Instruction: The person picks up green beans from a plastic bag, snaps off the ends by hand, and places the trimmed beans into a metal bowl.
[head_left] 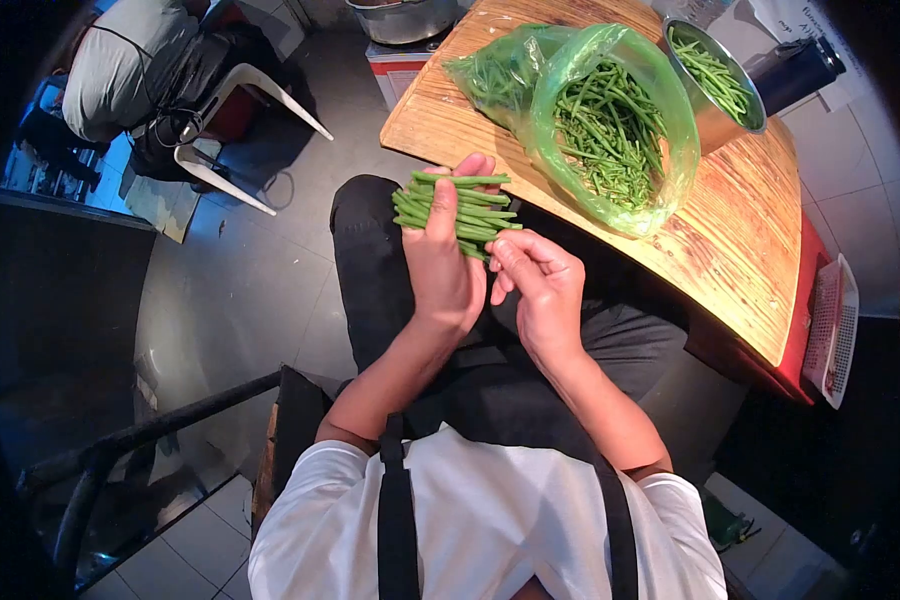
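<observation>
A bundle of cut green beans lies across the palm of my left hand, the thumb pressed over it. At the right ends of the beans, the thumb and forefinger of my right hand pinch together on a bean tip. Both hands are above my lap. On the wooden table just beyond, an open green plastic bag holds many more beans. Behind it to the right, a metal container also has green beans in it.
The wooden table has its near edge beyond my knees. A dark bottle lies at the back right, and a white basket hangs beside the table. A metal pot stands at the top. Another person sits at upper left.
</observation>
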`<state>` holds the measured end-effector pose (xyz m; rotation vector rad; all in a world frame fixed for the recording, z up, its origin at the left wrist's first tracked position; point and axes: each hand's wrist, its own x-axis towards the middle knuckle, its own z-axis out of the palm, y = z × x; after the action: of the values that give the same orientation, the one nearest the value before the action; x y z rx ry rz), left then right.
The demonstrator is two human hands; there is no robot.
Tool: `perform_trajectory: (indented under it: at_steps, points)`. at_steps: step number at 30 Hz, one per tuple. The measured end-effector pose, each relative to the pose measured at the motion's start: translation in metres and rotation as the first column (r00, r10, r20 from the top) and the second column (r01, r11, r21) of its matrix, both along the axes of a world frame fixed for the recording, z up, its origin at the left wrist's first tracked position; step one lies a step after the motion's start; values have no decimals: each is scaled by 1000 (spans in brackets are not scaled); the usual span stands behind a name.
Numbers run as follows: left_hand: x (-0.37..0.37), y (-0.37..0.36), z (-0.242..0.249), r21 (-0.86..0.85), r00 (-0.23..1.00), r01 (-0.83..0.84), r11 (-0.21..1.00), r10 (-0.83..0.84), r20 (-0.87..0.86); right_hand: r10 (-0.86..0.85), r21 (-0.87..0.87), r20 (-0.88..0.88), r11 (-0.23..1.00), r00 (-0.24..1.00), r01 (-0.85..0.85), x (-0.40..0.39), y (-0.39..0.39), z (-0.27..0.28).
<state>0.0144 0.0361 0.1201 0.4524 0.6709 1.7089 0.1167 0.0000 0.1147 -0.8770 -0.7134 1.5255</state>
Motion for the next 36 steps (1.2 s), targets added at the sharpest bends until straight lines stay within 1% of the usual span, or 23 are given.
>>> perform_trajectory:
  at_steps: [3,4,6,7,8,10,12,14,15,16,18,19,20,21,22,23,24,26,28,30,32,34,36]
  points:
    - [-11,2,4,-44,993,109,993,-107,41,1,260,370,960,929,-105,1,-4,6]
    - [-13,2,4,-58,983,167,984,-161,85,6,260,369,959,929,-110,0,-4,5]
    - [-10,-1,4,-43,993,110,993,-108,42,-44,263,345,964,938,-51,0,-3,2]
    - [-7,-2,4,-24,998,58,998,-58,0,-10,173,242,984,970,-33,0,-2,2]
    - [-4,-3,5,-2,999,8,1000,-8,-40,-11,174,243,984,970,-33,-1,-1,1]
    - [-1,-3,4,4,999,-29,1000,29,-43,-31,-195,-239,981,971,-17,-5,2,0]
    - [-1,0,1,6,998,-39,999,39,-43,-54,-264,-252,964,966,-15,-7,1,2]
    - [-3,1,4,-13,999,-28,1000,28,-19,-17,20,92,1000,996,15,-8,-4,-4]
    - [-5,1,5,-35,1000,-23,999,23,5,-132,238,364,970,922,45,-10,-7,5]
    - [-5,1,5,-34,1000,-27,999,27,7,-128,238,366,970,922,40,-9,-2,1]
    - [-5,-1,1,11,996,-62,998,63,-58,-460,604,637,797,618,-29,-4,7,-10]
    - [-3,-4,-2,20,992,-74,997,75,-98,-237,332,601,943,763,32,-4,6,-12]
    - [-2,-3,-6,23,993,-68,997,70,-96,-243,335,601,941,761,36,-2,9,-12]
    - [-1,-3,-9,97,981,-96,991,111,-160,-38,54,321,998,946,22,3,14,-12]
    - [0,-4,-11,169,963,-119,978,155,-220,86,-209,-51,973,995,-95,8,17,-13]
    - [-2,-4,-11,154,972,-108,982,136,-192,80,-266,-166,956,983,-122,13,21,-19]
    - [-4,-3,-5,155,973,-102,983,131,-191,74,-265,-165,957,984,-116,16,21,-20]
    - [-10,2,9,-3,984,-138,990,137,-111,92,-258,-106,959,990,-116,19,21,-21]
    - [-24,9,2,-33,996,-85,996,85,-22,-10,-10,115,1000,993,11,16,10,-1]
    - [-36,17,-10,-40,952,99,994,-82,296,-318,397,439,908,840,136,23,8,29]
    - [-40,17,-6,-49,939,149,988,-126,321,-619,685,530,716,580,137,41,19,52]
    - [-39,18,-3,-117,934,139,983,-91,344,-746,774,576,629,334,68,62,41,73]
    - [-43,20,-7,-110,923,190,976,-139,358,-777,794,605,605,171,-63,86,74,75]
